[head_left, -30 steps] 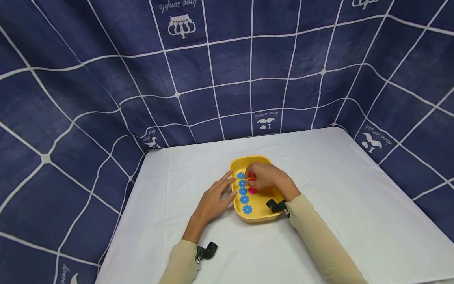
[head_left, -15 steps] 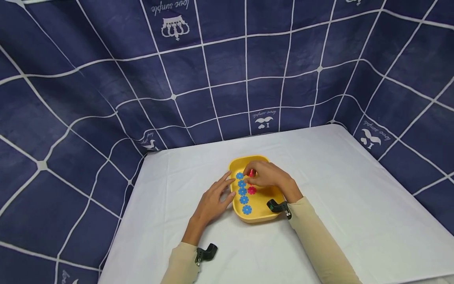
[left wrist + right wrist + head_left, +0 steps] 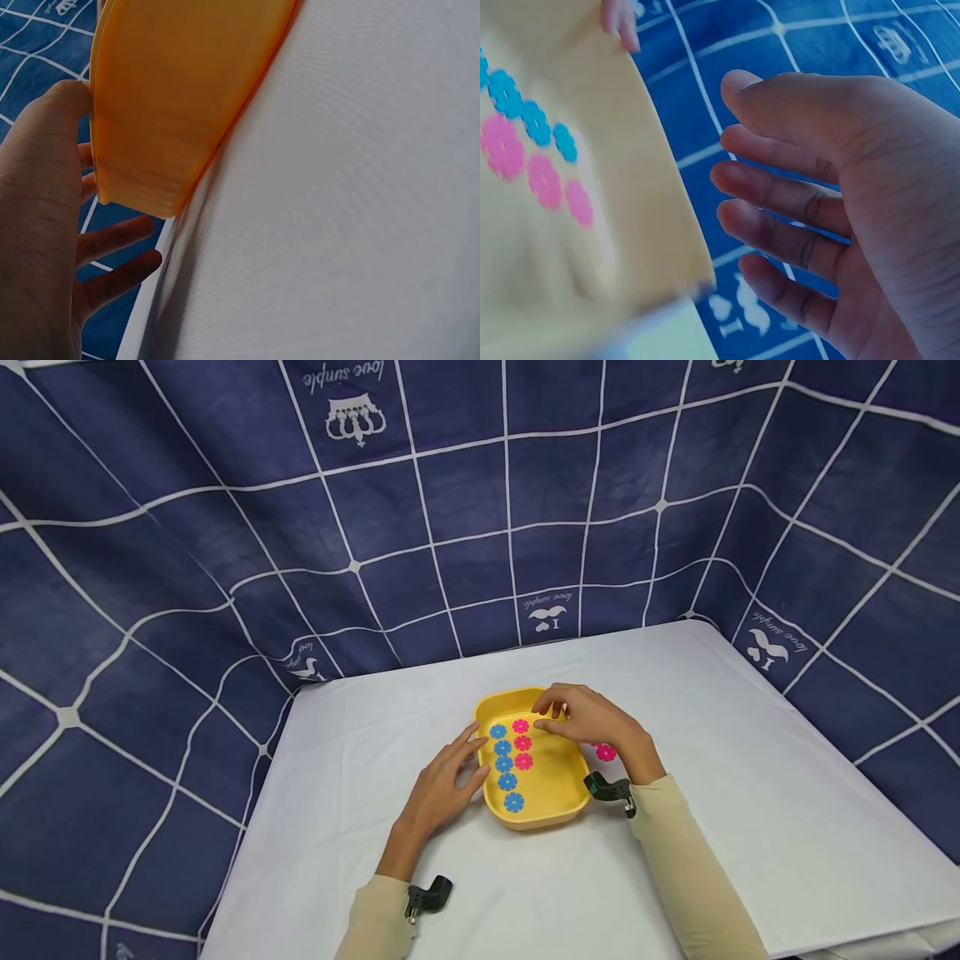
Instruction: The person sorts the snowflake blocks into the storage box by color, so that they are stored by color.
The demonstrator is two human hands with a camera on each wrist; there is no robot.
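A yellow plastic tray stands on the white-covered table. Inside it, several blue flower-shaped discs lie in a column along the left side, with a shorter column of pink flower-shaped discs beside it. My left hand rests at the tray's left rim, fingers spread; in the left wrist view its thumb is right at the tray's edge. My right hand hovers over the tray's far right side, fingers loosely bent and holding nothing, as the right wrist view shows.
More pink flower discs lie on the white cloth just right of the tray, partly hidden by my right hand. A dark blue curtain with white lines hangs behind the table and at both sides.
My right hand has lifted from the pink column and moved right, its fingers now apart. Three pink discs show uncovered in the tray. The left hand stays at the rim.
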